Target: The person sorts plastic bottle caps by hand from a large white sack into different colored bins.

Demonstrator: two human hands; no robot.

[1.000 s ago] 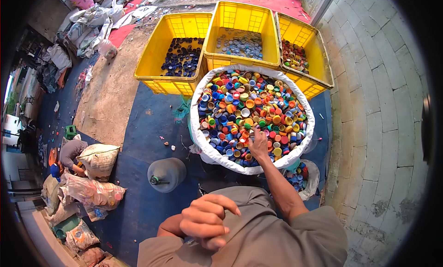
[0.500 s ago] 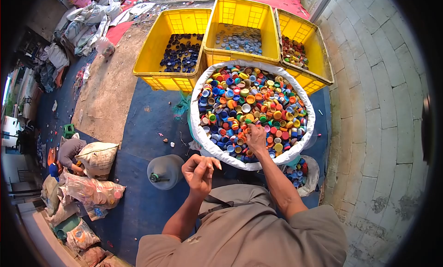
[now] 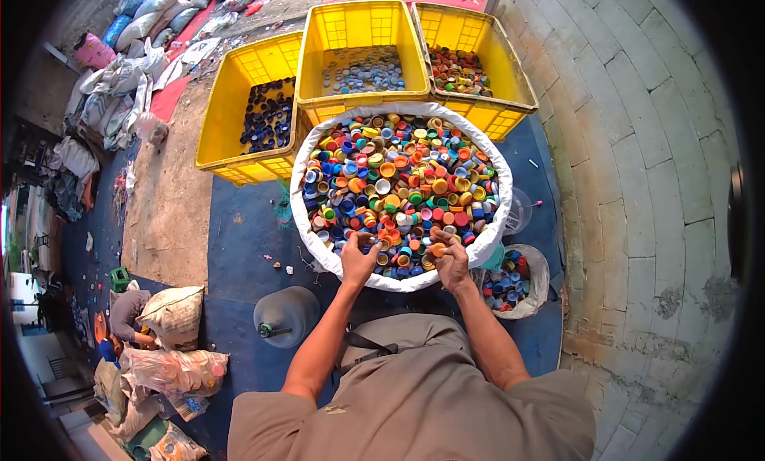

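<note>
A round white-rimmed sack (image 3: 504, 192) stands before me, full of mixed bottle caps (image 3: 402, 174) in many colours. My left hand (image 3: 360, 260) is over its near edge, with thumb and fingertips apart at the caps; I see nothing in its grip. To its right, my right hand (image 3: 453, 263) is palm partly up, with thumb and fingers curled around an orange bottle cap (image 3: 437, 250). Behind the sack, a left yellow crate (image 3: 209, 134) contains dark blue caps, a middle yellow crate (image 3: 362, 31) pale blue ones, and a right yellow crate (image 3: 510, 82) red, orange and green ones.
A large clear water jug (image 3: 288, 313) lies left of my body. A smaller bag of caps (image 3: 532, 290) is at the right, near a block wall (image 3: 629, 182). Stuffed sacks (image 3: 175, 317) and a bent-over person (image 3: 127, 313) are at the far left.
My left hand has moved from above the jug side forward to the caps. My right hand has drawn back toward the sack's near rim and turned, with an orange cap now in its fingers. The view has shifted.
</note>
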